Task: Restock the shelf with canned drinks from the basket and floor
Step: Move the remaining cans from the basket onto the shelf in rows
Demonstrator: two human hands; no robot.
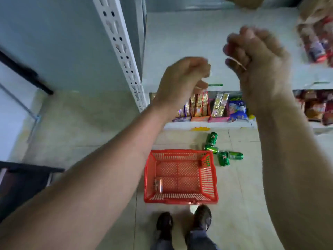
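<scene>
A red plastic basket (209,177) stands on the tiled floor in front of my feet. One can (158,184) lies on its side in the basket's near left corner. Several green cans (224,158) lie on the floor just past the basket's far right corner. My left hand (182,82) and my right hand (255,56) are raised side by side above a bare white shelf board (189,42). Both are blurred, with curled fingers that hold nothing.
A perforated white shelf upright (122,51) runs down at the left of the board. Snack packets (201,105) fill the lower shelf, and wrapped goods (317,42) sit at the right edge. Dark furniture (23,183) stands at the left. My shoes (183,224) are close behind the basket.
</scene>
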